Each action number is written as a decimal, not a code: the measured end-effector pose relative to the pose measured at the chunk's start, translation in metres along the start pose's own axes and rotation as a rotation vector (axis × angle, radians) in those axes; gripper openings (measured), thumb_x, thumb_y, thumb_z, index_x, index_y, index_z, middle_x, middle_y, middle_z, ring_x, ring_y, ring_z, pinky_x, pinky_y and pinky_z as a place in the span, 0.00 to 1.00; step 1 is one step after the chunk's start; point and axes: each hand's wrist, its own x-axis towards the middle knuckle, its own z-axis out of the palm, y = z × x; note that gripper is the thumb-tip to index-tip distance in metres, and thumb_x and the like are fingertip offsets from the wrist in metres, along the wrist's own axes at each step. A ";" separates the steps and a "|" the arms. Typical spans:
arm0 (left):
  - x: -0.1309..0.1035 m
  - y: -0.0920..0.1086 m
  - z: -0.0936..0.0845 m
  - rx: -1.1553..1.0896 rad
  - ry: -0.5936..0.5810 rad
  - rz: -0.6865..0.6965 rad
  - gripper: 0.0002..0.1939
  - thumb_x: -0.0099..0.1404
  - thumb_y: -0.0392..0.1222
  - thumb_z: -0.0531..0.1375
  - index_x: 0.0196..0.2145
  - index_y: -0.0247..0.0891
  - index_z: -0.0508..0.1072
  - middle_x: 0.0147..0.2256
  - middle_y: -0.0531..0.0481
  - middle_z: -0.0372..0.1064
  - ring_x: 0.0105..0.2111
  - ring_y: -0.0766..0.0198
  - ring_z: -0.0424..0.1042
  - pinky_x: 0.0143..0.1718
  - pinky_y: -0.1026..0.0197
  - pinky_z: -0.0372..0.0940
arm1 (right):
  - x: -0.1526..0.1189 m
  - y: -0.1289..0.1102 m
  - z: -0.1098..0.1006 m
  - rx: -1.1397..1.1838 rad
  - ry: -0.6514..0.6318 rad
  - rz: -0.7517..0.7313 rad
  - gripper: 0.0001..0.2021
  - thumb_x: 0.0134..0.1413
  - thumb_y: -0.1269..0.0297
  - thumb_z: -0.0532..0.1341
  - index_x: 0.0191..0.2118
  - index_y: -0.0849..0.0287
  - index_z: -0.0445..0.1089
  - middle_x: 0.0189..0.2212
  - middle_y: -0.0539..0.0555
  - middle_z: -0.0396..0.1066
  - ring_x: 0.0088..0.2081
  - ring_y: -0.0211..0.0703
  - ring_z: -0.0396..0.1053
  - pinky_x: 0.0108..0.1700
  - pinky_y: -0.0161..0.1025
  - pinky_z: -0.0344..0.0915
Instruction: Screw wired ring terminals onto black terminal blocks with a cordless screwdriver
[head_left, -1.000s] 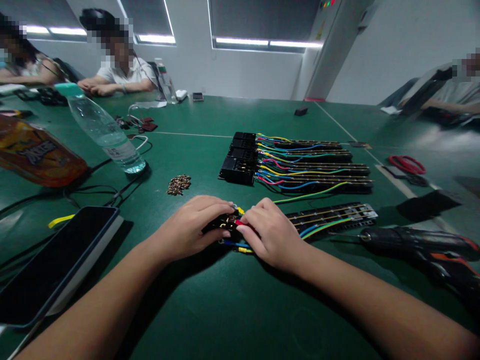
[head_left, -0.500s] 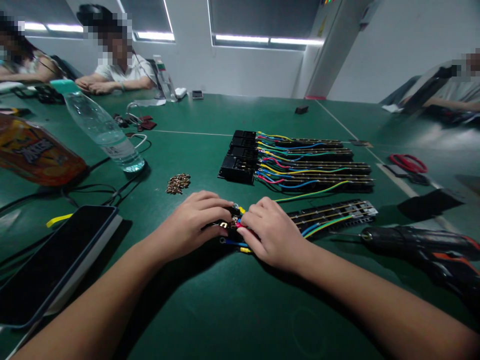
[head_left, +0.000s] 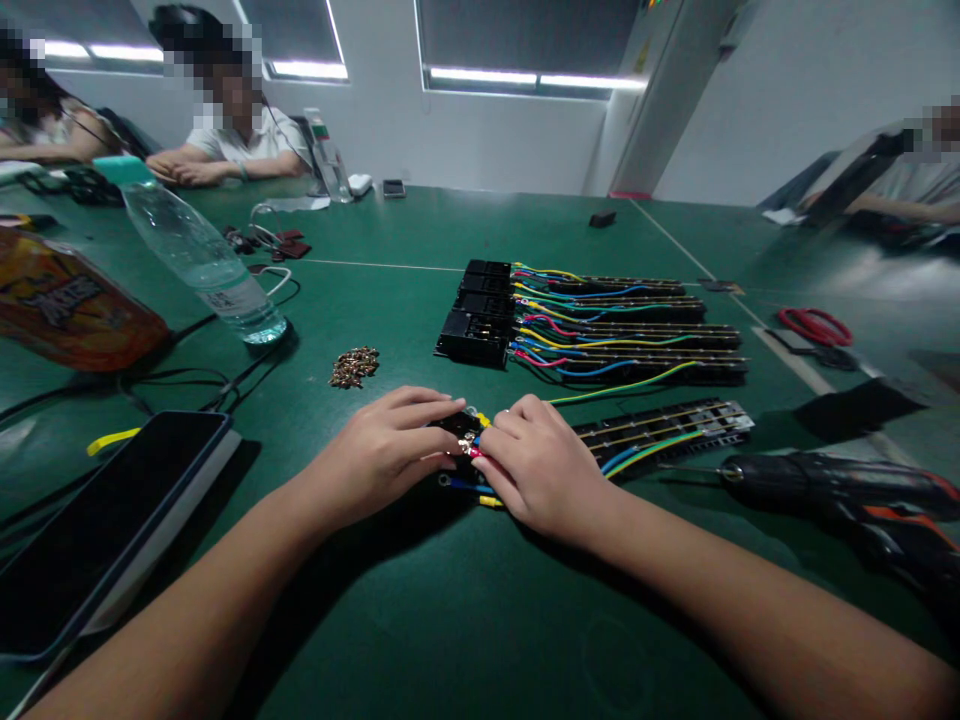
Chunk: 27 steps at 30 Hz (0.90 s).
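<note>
The fingers of my left hand (head_left: pixel 386 450) are closed around a small black plastic block with bright metal contacts (head_left: pixel 461 422), the thumb on its near side and the other fingers over its far side. With my right hand (head_left: pixel 544 465) I have a red-sleeved wire terminal (head_left: pixel 474 452) pinched between thumb and bent forefinger, its metal end right at the block; from here I cannot tell whether it is seated. The block is low on the green surface (head_left: pixel 465 620), between my two hands and partly hidden by them.

On the near side of the block I see a loose blue-sleeved ring terminal (head_left: pixel 454 482) and, just beside it, a yellow-sleeved terminal (head_left: pixel 490 501). Past my right hand runs a long black strip with brass-coloured rods (head_left: pixel 656 430), blue and yellow-green wires lying along it. A black-and-orange power drill (head_left: pixel 817 475) lies to its right, bit pointing left.

Beyond my hands sit four black block-and-strip assemblies with coloured wires (head_left: pixel 474 340), side by side. A small heap of brass-coloured screws (head_left: pixel 354 367) is left of them, and a dark smartphone (head_left: pixel 120 520) lies near my left forearm.
</note>
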 end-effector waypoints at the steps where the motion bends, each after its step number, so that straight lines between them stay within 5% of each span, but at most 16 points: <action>1: -0.001 0.000 0.000 -0.002 0.003 0.000 0.07 0.69 0.38 0.60 0.41 0.41 0.79 0.55 0.44 0.73 0.55 0.53 0.70 0.52 0.49 0.71 | 0.000 0.000 0.000 -0.004 0.000 0.003 0.12 0.68 0.60 0.53 0.37 0.59 0.70 0.36 0.57 0.72 0.39 0.49 0.56 0.43 0.47 0.54; 27: 0.001 -0.001 0.001 0.018 0.072 0.023 0.05 0.68 0.39 0.62 0.38 0.39 0.80 0.52 0.43 0.76 0.52 0.53 0.74 0.49 0.49 0.74 | 0.000 0.003 0.000 0.044 -0.016 -0.035 0.13 0.68 0.59 0.51 0.36 0.59 0.69 0.35 0.57 0.71 0.37 0.47 0.57 0.45 0.47 0.55</action>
